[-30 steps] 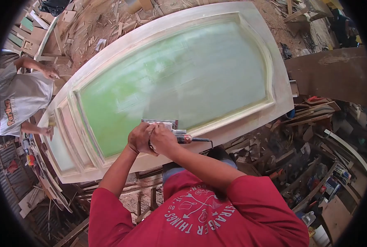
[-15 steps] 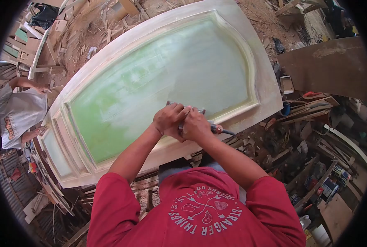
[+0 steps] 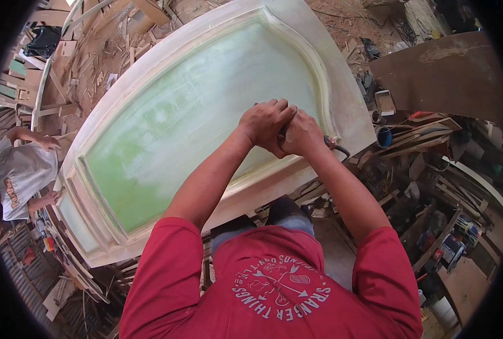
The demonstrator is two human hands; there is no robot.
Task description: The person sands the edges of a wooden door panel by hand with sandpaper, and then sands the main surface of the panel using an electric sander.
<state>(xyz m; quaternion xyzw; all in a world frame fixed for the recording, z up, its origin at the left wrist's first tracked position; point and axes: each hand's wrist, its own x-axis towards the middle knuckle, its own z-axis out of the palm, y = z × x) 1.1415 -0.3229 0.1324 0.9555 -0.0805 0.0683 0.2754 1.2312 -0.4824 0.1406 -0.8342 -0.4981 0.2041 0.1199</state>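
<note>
A large pale wooden door (image 3: 347,93) lies flat before me, with a raised moulding around a recessed panel (image 3: 166,135) that is green at left and whitish at right. On the right part of that panel, my left hand (image 3: 264,125) and my right hand (image 3: 304,133) are closed side by side over a corded electric sander (image 3: 331,141). My hands cover most of the sander; its rear end and black cord show beyond my right wrist.
A co-worker (image 3: 28,172) stands at the far left with one hand at the door's narrow end. A brown curved board (image 3: 443,79), a blue container (image 3: 384,137) and wood scraps are at right. Offcuts litter the ground behind the door.
Both my hands and the sander have moved right and farther from me across the panel. My view has shifted slightly. The co-worker's hands stay near the door's left end.
</note>
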